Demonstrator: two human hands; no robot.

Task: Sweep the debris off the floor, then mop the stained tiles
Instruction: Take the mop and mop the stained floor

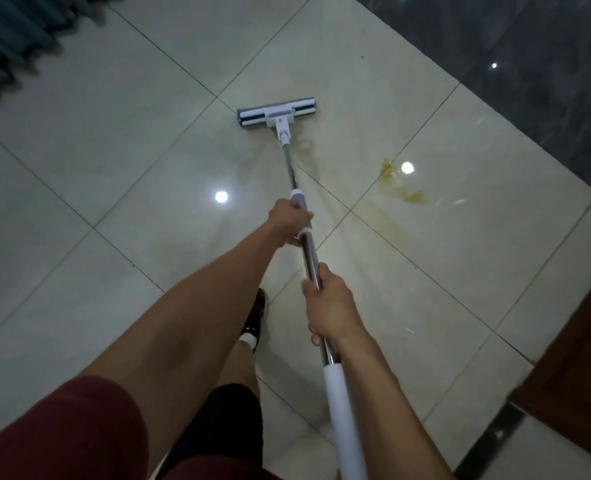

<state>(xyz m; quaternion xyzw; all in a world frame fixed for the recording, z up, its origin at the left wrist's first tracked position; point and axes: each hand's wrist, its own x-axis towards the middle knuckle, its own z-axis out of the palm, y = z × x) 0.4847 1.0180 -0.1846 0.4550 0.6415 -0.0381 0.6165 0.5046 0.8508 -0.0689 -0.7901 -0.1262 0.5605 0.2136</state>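
A mop with a white and grey flat head (276, 112) lies on the pale floor tiles (121, 140) ahead of me. Its steel pole (291, 168) runs back toward me and ends in a white handle. My left hand (289, 221) grips the grey collar partway down the pole. Lower on the bare steel, just above the white handle, my right hand (328, 306) grips the pole. A yellow-brown stain (401, 187) spreads on the tiles to the right of the pole, with a faint smear trailing toward me.
A dark teal curtain (13, 43) hangs at the upper left. Dark glossy tiles (529, 57) fill the upper right. A brown wooden piece (571, 368) stands at the right edge. My foot in a dark shoe (254, 317) is planted left of the pole.
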